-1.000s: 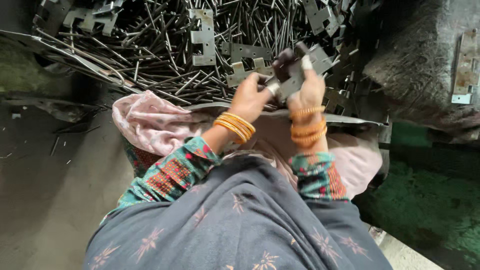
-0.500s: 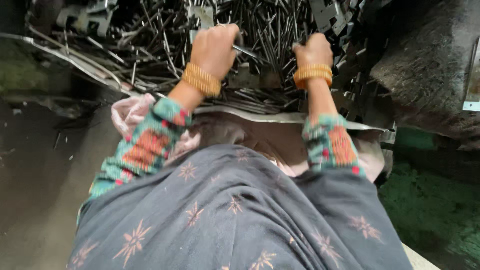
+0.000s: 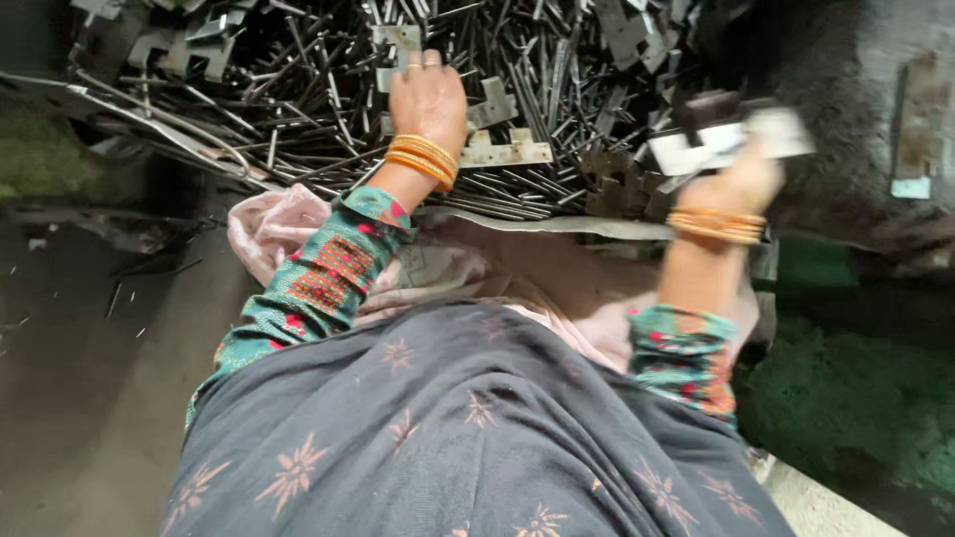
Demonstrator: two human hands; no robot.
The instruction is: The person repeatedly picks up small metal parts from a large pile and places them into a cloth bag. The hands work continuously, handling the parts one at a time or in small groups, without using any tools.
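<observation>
A heap of thin metal rods [image 3: 298,129] and flat brackets [image 3: 502,149] covers what seems a bench.

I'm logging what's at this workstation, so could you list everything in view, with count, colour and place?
metal rods: too many to count, dark grey, heaped across the top of the view
flat metal brackets: several, pale grey, scattered on the rod heap
metal piece: one, pale and blurred, in the right hand's grip, raised at the right
pink cloth: one, pink, on the lap below the heap
floor: grey, at the left
green surface: one, green, lower right
dark garment: one, dark with orange star prints, bottom centre
bangles: several on each wrist, orange-gold
left hand: resting on the heap, fingers on a bracket
right hand: lifted, blurred
</observation>
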